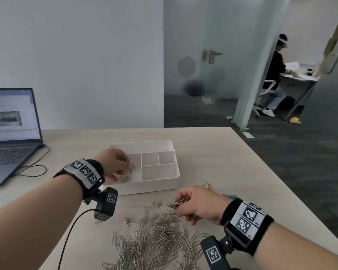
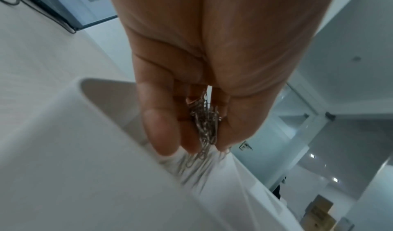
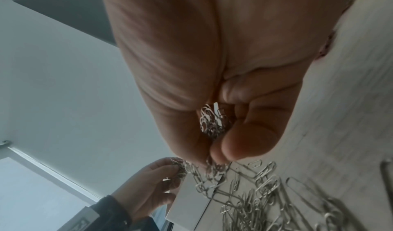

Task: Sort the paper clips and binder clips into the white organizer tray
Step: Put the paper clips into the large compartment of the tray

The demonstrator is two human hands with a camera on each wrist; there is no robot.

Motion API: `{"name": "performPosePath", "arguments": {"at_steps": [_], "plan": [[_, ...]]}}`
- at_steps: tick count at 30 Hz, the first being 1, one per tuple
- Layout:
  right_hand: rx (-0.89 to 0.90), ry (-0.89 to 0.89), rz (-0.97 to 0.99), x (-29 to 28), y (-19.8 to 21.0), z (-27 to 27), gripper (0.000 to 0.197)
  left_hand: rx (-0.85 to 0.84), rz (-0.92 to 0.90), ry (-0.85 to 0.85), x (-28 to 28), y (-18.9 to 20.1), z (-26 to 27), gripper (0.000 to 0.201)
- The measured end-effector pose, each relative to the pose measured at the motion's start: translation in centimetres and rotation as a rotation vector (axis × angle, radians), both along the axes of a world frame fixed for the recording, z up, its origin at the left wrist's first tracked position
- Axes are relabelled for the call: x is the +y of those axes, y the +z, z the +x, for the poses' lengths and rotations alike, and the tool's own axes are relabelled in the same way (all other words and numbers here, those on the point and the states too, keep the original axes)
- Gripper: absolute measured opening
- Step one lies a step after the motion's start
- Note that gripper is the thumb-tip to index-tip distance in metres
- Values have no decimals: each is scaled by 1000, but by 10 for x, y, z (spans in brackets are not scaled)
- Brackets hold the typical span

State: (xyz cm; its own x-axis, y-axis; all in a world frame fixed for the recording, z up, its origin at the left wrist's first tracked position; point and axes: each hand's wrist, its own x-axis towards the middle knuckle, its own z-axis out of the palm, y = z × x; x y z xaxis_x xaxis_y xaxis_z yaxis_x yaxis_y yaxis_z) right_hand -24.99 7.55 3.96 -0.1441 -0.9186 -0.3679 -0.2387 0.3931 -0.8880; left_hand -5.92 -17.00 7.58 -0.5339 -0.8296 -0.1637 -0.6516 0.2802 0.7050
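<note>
the step in hand looks like the paper-clip half of the sort, worked by both hands at once. the left hand is over the left compartment of the tray, its fingers pinched round a small bunch of clips whose lower ends hang down into that compartment; a few clips seem to lie there already, though blur makes that hard to read. the right hand is at the far edge of the pile on the table, fingers curled round another bunch, with a tangled string of clips trailing from it down to the pile. most of the clips lie loose on the table, so the job seems early. next, i judge, the left fingers need only spread to let the bunch fall inside the walls, while the right must lift clear and shake off or carry the trailing chain so it does not drag clips across the table. a few coloured binder clips lie just behind the right hand, untouched; the other compartments look bare.
</note>
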Motion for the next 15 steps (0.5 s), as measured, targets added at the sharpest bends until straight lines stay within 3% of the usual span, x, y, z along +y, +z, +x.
{"name": "performPosePath", "arguments": {"at_steps": [4, 8, 10, 15], "plan": [[-12, -5, -8, 0, -3, -2, 22, -63, -57, -26, 4, -6, 5, 20], [-25, 13, -7, 2, -6, -1, 23, -94, -359, 31, 4, -7, 16, 21], [-30, 16, -6, 2, -9, -1, 23, -83, -441, 129, 1, -12, 25, 33], [-52, 2, -15, 6, -12, -1, 23, -53, -140, 199, 5, -27, 31, 80]]}}
